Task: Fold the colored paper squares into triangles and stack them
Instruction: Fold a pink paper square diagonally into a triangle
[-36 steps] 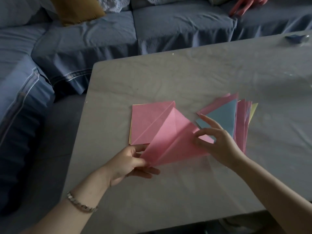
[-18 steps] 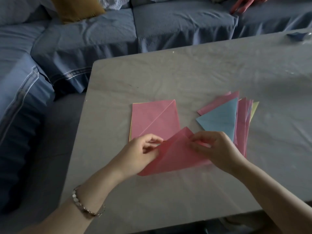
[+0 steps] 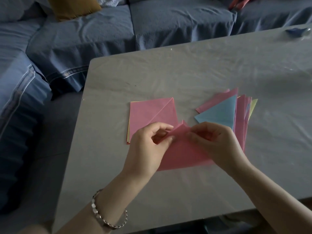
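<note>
Hands (image 3: 148, 147) (image 3: 217, 144), two, on one pink sheet (image 3: 184, 154)

The left hand (image 3: 146, 147) and right hand (image 3: 219, 146) cover part of the pink sheet (image 3: 182, 154). A blue object (image 3: 294, 30), far right, is too blurred to identify.

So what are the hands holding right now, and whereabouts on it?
Both hold the same pink sheet. The left hand and the right hand each pinch it near its top point, where its corners meet.
</note>
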Motion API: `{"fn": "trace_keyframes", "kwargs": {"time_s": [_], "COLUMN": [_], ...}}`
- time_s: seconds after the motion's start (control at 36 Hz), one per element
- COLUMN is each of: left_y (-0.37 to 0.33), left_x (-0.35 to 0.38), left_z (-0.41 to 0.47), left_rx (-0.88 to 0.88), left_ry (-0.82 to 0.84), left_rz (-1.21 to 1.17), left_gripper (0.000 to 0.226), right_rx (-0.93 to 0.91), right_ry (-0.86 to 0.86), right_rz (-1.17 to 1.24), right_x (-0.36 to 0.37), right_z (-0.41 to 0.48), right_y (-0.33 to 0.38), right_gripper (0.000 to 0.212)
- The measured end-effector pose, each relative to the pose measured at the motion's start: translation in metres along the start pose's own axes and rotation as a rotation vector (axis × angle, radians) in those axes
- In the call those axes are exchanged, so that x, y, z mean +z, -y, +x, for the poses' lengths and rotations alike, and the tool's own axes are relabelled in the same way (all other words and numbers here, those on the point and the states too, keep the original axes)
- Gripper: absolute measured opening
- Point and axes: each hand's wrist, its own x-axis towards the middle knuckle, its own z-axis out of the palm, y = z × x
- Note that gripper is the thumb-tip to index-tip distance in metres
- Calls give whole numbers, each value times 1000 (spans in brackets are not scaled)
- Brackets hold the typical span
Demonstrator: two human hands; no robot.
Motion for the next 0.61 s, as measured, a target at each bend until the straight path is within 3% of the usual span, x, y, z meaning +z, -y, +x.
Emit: {"fn": "trace_keyframes", "kwargs": {"time_s": [0.22, 0.61], "left_y": [-3, -17], "left_x": [-3, -7], "left_z": [-4, -8], "left_rx": [3, 74], "left_ry": [-1, -34], "left_rz": [5, -13], "left_gripper": [20, 33], "right_rx": [-2, -45], "right_ry": [-70, -107], "right_rz": [103, 89], "right_x": [2, -2], "right_z": [-3, -11], "right_y": [3, 18], "right_gripper": [22, 19]}}
